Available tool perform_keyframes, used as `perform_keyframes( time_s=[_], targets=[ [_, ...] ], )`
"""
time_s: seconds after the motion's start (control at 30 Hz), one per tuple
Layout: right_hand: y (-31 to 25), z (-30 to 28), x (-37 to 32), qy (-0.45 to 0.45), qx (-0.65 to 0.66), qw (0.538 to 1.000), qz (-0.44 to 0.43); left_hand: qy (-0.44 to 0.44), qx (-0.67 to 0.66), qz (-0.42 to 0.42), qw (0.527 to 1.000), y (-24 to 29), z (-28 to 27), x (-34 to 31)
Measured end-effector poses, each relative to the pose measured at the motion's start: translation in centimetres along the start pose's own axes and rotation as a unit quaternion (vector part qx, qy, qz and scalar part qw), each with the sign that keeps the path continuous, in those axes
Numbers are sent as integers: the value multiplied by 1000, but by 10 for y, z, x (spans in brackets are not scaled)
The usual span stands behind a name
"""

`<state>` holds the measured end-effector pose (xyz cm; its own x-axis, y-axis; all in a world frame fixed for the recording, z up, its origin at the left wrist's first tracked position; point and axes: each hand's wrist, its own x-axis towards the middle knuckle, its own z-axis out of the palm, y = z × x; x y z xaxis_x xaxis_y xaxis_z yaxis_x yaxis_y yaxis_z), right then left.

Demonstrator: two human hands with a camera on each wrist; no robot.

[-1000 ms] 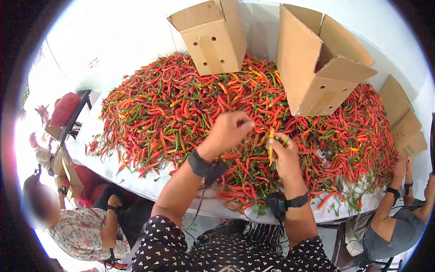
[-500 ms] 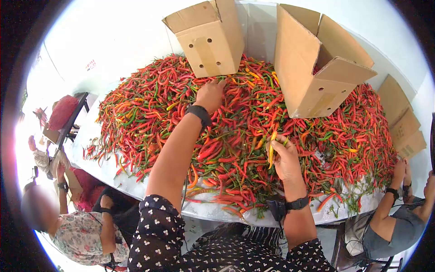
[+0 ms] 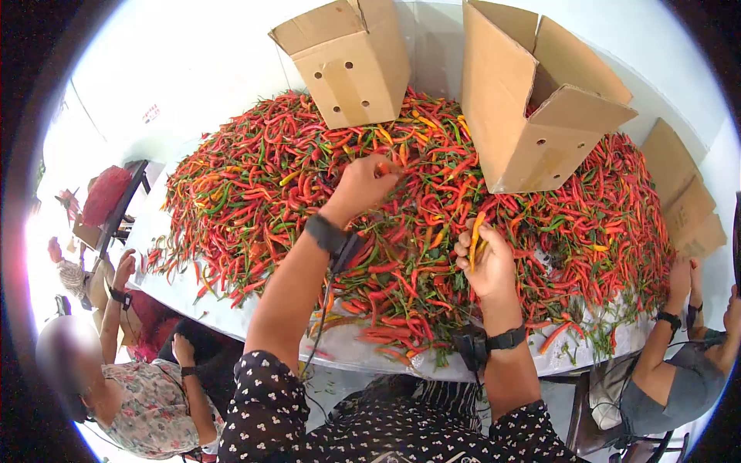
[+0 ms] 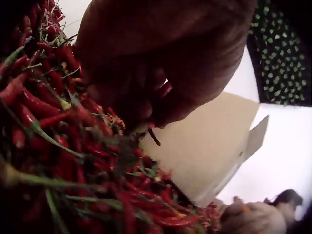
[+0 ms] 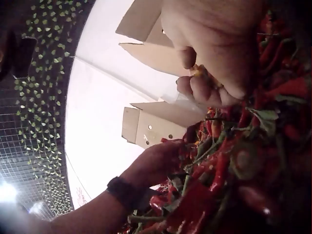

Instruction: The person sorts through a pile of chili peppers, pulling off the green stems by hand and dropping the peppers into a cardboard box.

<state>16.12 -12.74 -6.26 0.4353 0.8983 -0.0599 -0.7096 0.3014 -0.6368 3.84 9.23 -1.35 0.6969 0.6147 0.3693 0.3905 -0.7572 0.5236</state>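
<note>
A broad heap of red chili peppers (image 3: 262, 201), mixed with green and orange ones, covers the table. Over its middle my left hand (image 3: 359, 189) has its fingers curled down, with red showing between thumb and fingers. In the left wrist view a chili's thin stem (image 4: 154, 137) sticks out at those fingertips; the rest of that chili is hidden. My right hand (image 3: 492, 266), palm up above the nearer part of the heap, holds yellow-orange chili peppers (image 3: 477, 238) between thumb and fingers. From the right wrist only a little orange (image 5: 204, 73) shows inside the grip.
Two open cardboard boxes stand on the heap, one at the back (image 3: 340, 89) and a larger one (image 3: 502, 116) to the right. Flattened cardboard (image 3: 683, 193) leans at the far right. A person (image 3: 147, 397) sits at left, another (image 3: 675, 378) at right. The table's white edge (image 3: 332, 347) runs in front.
My left hand reached forward to the heap near the back box, then drew back a little toward me with its fingers curled. The right hand has turned slightly, still holding the yellow-orange chilies.
</note>
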Motion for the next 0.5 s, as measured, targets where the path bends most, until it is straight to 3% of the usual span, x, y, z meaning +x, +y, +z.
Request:
perform_keyframes(
  time_s=[0.07,0.2,0.27,0.33,0.4,0.5],
  targets=[
    [0,6,-2,-12,0,1000,8,-98,-279,-43,954,13,-4,-20],
    [5,15,-5,7,-59,998,11,-172,-319,-84,928,41,-11,-51],
    [7,17,-5,0,-103,995,1,-200,-403,-75,890,45,0,-60],
    [7,24,-10,13,-116,993,5,-211,-393,-56,893,55,1,-66],
    [7,24,-9,24,-129,991,10,-270,-418,-53,866,59,4,-68],
    [8,20,-6,28,-124,992,1,-296,-377,-45,876,55,9,-68]
  ],
)
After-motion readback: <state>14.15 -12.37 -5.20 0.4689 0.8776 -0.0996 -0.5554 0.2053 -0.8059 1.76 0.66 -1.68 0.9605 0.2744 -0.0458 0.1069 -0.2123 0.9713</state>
